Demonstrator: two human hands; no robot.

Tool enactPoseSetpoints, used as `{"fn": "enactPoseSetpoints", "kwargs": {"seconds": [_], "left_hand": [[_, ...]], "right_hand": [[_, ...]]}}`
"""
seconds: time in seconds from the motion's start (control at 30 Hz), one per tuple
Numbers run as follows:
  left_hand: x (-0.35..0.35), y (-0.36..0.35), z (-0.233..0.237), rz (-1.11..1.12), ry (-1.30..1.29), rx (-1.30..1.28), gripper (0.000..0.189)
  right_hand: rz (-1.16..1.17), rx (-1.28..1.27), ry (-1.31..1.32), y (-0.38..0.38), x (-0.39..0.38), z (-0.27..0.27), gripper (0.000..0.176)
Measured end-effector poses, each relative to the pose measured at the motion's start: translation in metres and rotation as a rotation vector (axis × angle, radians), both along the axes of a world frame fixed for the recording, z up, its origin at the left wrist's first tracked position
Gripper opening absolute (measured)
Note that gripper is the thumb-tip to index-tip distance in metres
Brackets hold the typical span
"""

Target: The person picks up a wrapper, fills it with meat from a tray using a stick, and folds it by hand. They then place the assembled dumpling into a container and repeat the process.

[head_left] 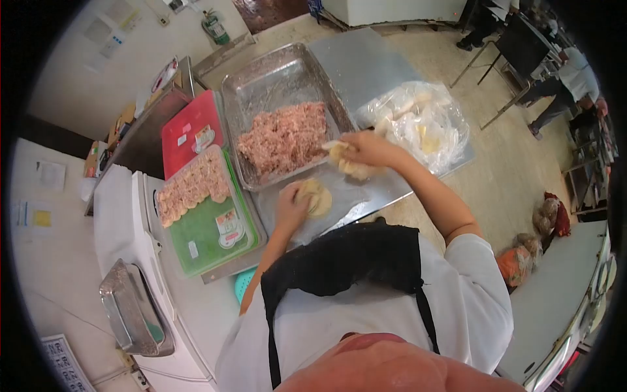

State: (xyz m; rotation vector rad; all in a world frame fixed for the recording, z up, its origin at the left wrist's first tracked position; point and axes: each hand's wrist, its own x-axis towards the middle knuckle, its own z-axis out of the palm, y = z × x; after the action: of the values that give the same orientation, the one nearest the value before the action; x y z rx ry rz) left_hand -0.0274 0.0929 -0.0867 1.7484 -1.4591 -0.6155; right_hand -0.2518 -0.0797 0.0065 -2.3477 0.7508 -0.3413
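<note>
My left hand [292,208] is closed on the edge of a round, pale yellow dough wrapper [318,198] over the metal tabletop. My right hand [373,150] grips a small bunch of similar dough wrappers [353,168] beside the near right corner of a deep metal tray [264,77]. A mound of pink ground meat [284,138] fills the near part of that tray. On the left, rows of meat-filled dumplings [194,185] lie on a green tray [196,250]. An open clear plastic bag [424,124] with more pale wrappers sits right of my right hand.
A red tray [192,130] lies left of the metal tray. The steel table [356,62] ends at the right and along my black apron [346,258]. Left stands a white appliance [173,287] with a metal pan [130,307]. Other people [565,81] stand far right.
</note>
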Motion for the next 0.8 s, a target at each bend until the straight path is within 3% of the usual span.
{"fn": "enactPoseSetpoints", "kwargs": {"seconds": [0.03,0.17,0.27,0.37,0.4,0.5,0.6,0.7,0.8], "left_hand": [[0.008,0.005,-0.004,0.125,0.085,0.05,0.034],[0.034,0.032,-0.008,0.356,0.981,-0.186,0.037],[0.031,0.044,0.022,0.245,1.519,-0.359,0.037],[0.028,0.047,0.043,0.36,1.705,-0.423,0.041],[0.029,0.051,0.043,0.195,1.783,-0.469,0.039],[0.035,0.054,0.044,0.015,1.962,-0.451,0.037],[0.031,0.052,0.053,0.167,1.919,-0.421,0.038],[0.032,0.051,0.06,0.116,1.918,-0.399,0.037],[0.045,0.05,0.056,0.053,1.935,-0.395,0.036]], "right_hand": [[0.041,0.016,-0.041,0.001,0.005,-0.007,0.034],[0.173,0.113,-0.258,0.031,0.05,-0.04,0.034],[0.327,0.068,-0.09,0.052,0.085,-0.081,0.036],[0.283,-0.291,0.064,0.063,0.083,-0.094,0.026],[0.274,-0.363,0.04,0.06,0.082,-0.084,0.021],[0.274,-0.265,0.185,0.051,0.085,-0.057,0.02],[0.274,-0.277,0.015,0.042,0.084,-0.045,0.019],[0.283,-0.2,-0.019,0.053,0.088,-0.035,0.022],[0.343,-0.37,0.089,0.066,0.08,-0.044,0.026]]}}
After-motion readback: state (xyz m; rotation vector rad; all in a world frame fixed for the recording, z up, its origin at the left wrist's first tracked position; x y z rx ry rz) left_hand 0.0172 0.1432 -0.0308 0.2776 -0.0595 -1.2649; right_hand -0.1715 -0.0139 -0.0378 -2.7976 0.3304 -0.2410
